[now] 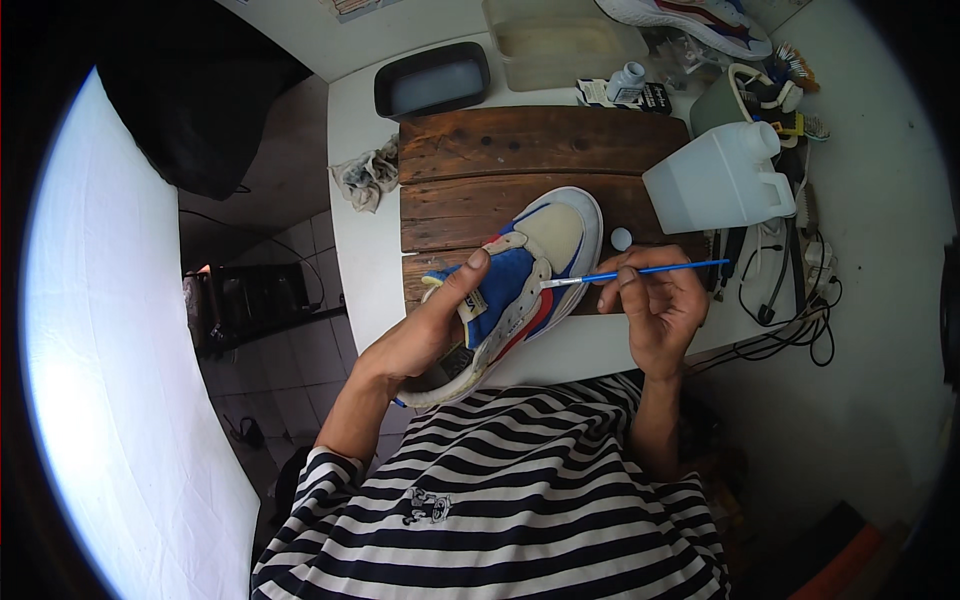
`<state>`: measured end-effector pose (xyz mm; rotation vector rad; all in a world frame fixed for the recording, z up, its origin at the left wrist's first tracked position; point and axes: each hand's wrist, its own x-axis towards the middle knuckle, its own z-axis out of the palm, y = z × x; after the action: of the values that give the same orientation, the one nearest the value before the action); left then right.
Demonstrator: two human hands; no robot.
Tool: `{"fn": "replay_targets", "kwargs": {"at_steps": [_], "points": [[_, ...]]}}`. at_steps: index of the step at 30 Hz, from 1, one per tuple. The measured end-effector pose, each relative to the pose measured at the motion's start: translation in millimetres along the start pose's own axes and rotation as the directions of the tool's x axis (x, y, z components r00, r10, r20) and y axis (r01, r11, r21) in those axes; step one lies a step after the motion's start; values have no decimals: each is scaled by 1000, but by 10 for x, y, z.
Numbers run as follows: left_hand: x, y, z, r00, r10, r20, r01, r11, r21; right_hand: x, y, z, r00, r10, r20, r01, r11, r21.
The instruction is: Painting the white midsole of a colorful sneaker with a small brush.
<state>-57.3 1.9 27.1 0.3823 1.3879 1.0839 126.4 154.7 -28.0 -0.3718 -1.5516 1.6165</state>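
My left hand [432, 325] grips a sneaker [563, 235] by its heel end and side, the thumb lying on the blue tongue. The shoe has a cream toe, blue and red side panels and a white sole; its toe points away from me and to the right. No laces show in its eyelets. Between the thumb and fingers of my right hand [655, 305] is a thin blue paintbrush [640, 270]. Its pale bristles meet the eyelet strip on the shoe's right side, touching or very close to it. My left fingers are hidden under the shoe.
A brown slatted board [470, 150] lies under the shoe. Around it are a white jug [710, 185], a small bottle [627, 82], a white cap [621, 239], a black tray [432, 80], a crumpled rag [366, 178], and cables [815, 330] at the right edge.
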Motion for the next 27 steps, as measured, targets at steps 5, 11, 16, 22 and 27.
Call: {"fn": "replay_targets", "kwargs": {"at_steps": [5, 11, 16, 22, 27], "points": [[-19, 0, 5, 1000, 6, -14, -6, 1000, 14, 2, 14, 4, 1000, 20, 1, -20, 1000, -16], [-9, -13, -5, 1000, 0, 0, 0, 1000, 29, 21, -12, -14, 999, 21, -38, -24, 998, -59], [-9, 13, 14, 1000, 5, 7, -5, 1000, 16, 19, -15, 26, 1000, 5, 7, -4, 999, -35], [-9, -7, 5, 1000, -8, -13, 8, 999, 49, 27, 21, -47, 999, 12, -53, -16, 997, -75], [-1, -12, 6, 1000, -3, -6, 3, 999, 50, 13, -45, 33, 998, -54, 37, 58, 990, -128]]}}
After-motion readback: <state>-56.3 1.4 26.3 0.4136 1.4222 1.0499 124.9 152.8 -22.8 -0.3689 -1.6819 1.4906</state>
